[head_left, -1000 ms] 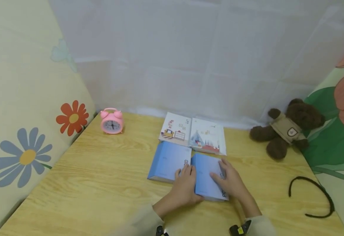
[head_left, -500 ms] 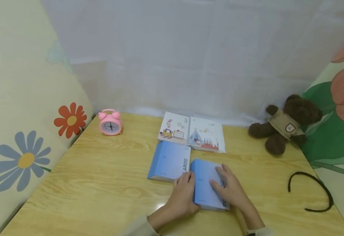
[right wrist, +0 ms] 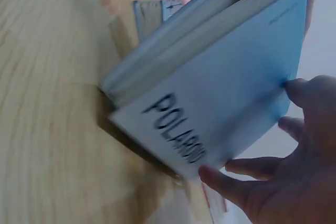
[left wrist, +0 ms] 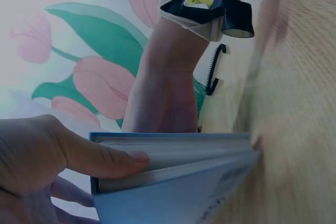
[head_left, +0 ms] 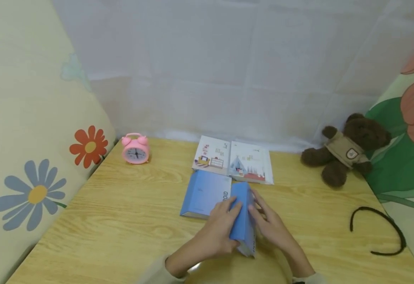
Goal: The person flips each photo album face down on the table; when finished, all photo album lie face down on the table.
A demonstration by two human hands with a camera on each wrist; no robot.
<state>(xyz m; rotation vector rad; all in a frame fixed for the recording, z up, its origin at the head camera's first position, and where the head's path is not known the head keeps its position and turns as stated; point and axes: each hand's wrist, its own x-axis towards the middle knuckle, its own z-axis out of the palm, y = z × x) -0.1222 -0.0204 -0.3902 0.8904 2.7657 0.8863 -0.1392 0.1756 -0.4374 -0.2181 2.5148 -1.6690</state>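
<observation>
A thick blue photo album [head_left: 243, 201] marked POLAROID stands tilted up on its page edge, spine upward, at the front of the table. My left hand [head_left: 215, 228] grips it, fingers over the spine; in the left wrist view the thumb [left wrist: 118, 163] presses on the page ends. My right hand [head_left: 272, 227] is at its right side. Seen from the right wrist, spread fingers [right wrist: 252, 169] touch the cover [right wrist: 210, 93] with their tips. A second blue album [head_left: 205, 193] lies flat just left. Behind it are two white illustrated albums [head_left: 211, 156], side by side.
A pink alarm clock [head_left: 135, 150] stands at the back left. At the back right a brown teddy bear [head_left: 345, 150] leans by the flowered side cloth, with a black headband [head_left: 388, 228] nearer the front. A white cloth [head_left: 178, 79] hangs behind the wooden table.
The right-hand blue album first slid toward the person, apart from its neighbour, then tipped from flat onto its page edge. The left fingers moved onto its spine; the other things stayed put.
</observation>
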